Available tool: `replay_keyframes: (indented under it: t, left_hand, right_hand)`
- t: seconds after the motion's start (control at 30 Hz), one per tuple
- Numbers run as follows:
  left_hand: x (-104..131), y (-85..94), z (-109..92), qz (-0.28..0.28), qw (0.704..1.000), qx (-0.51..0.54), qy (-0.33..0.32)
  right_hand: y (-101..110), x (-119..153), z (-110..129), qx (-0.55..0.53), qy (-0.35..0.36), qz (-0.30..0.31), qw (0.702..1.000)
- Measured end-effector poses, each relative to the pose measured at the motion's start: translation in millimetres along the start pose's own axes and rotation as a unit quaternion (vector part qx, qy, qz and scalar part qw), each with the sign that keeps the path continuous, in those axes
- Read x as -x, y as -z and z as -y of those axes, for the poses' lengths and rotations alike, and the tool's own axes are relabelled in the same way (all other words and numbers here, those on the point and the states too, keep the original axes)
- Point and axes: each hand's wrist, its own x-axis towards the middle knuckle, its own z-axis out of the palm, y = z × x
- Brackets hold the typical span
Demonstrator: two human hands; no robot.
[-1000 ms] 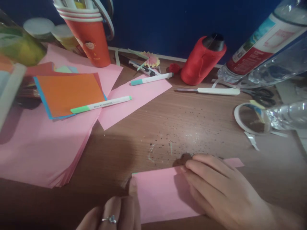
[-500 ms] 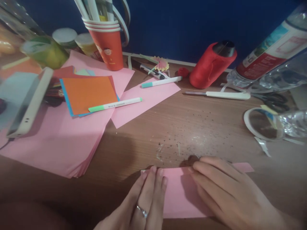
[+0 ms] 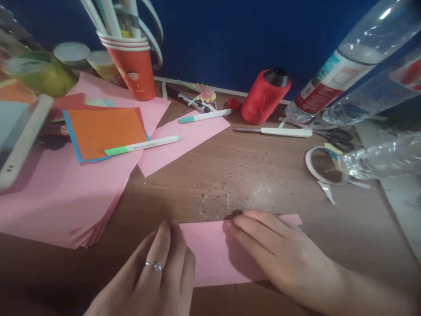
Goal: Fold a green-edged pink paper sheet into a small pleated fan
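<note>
A folded pink paper (image 3: 210, 254) lies on the brown wooden table (image 3: 171, 193) near its front. My left hand (image 3: 164, 263), with a ring on one finger, is at the paper's left end, its fingers bent and pressed together on the edge. My right hand (image 3: 279, 250) lies over the paper's right part with fingers stretched out, the tips on the far edge. A narrow pink strip shows beyond my right hand. The underside of both hands is hidden.
Pink sheets (image 3: 66, 202), orange paper (image 3: 105, 131) and a green marker (image 3: 144, 145) lie left. Behind are a red cup (image 3: 136, 72), a red bottle (image 3: 265, 96) and a white-handled knife (image 3: 286, 132). Tape (image 3: 309, 164) and plastic bottles stand or lie right.
My left hand's fingers have gone from stretched flat on the paper to bent at its left end. My right hand stays on the paper. The whole view has shifted, so table objects appear further left.
</note>
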Motion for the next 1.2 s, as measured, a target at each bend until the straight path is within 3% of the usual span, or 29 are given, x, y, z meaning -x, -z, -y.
replay_keyframes:
  t: [0.27, 0.63, 0.87, 1.2]
  left_hand:
    - [-21, -4.1, 14, -0.028, 0.998, 0.026, -0.056]
    - [-15, -0.2, 12, 0.061, 0.993, -0.04, -0.087]
    - [-19, -6.5, 12, -0.036, 0.996, 0.051, -0.056]
    - [-36, 2.8, 18, 0.024, 0.991, 0.035, -0.125]
  right_hand:
    - [6, -1, -4, 0.013, -0.05, 0.005, 0.999]
    - [4, 4, -6, -0.014, -0.04, -0.012, 0.999]
    - [-3, 4, -5, -0.084, -0.055, -0.007, 0.995]
    - [3, 4, -11, -0.084, -0.078, 0.005, 0.993]
